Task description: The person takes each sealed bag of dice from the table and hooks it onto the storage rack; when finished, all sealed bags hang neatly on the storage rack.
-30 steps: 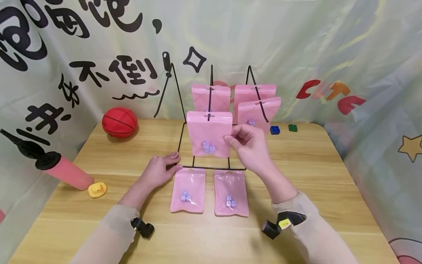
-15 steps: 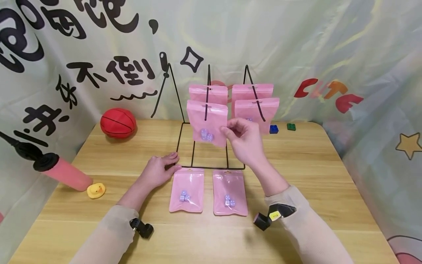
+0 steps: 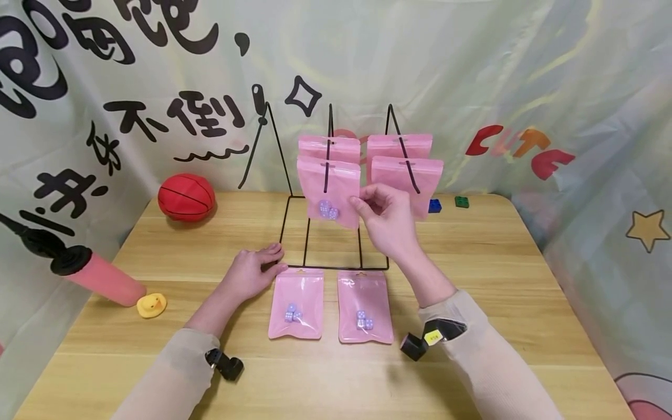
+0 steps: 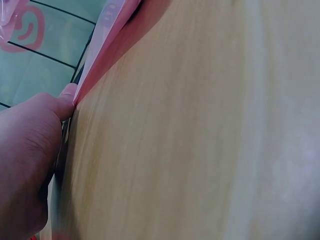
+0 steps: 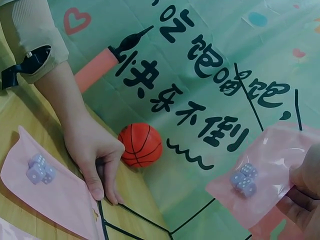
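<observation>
A black wire rack (image 3: 346,268) with three hooks stands on the table. My right hand (image 3: 387,220) pinches the right edge of a pink zip bag (image 3: 331,182), which hangs slightly tilted at the front of the middle hook. Several lilac dice (image 5: 243,180) show through this bag. Behind it on the same hook hangs another pink bag (image 3: 310,144), mostly hidden. My left hand (image 3: 254,273) holds the rack's front left corner. In front of the rack lie a left pink bag (image 3: 299,291) and a right pink bag (image 3: 366,294), both with dice inside.
Two pink bags hang on the right hook, the front one (image 3: 420,175) covering much of the other. At left are a red ball (image 3: 186,197), a pink pump (image 3: 107,279) and a yellow duck (image 3: 151,305). A blue brick (image 3: 434,206) and green brick (image 3: 462,202) sit behind right.
My right hand has raised the pinched bag and pushed it back along the middle hook, toward the bag behind. My left hand has stayed on the rack's corner.
</observation>
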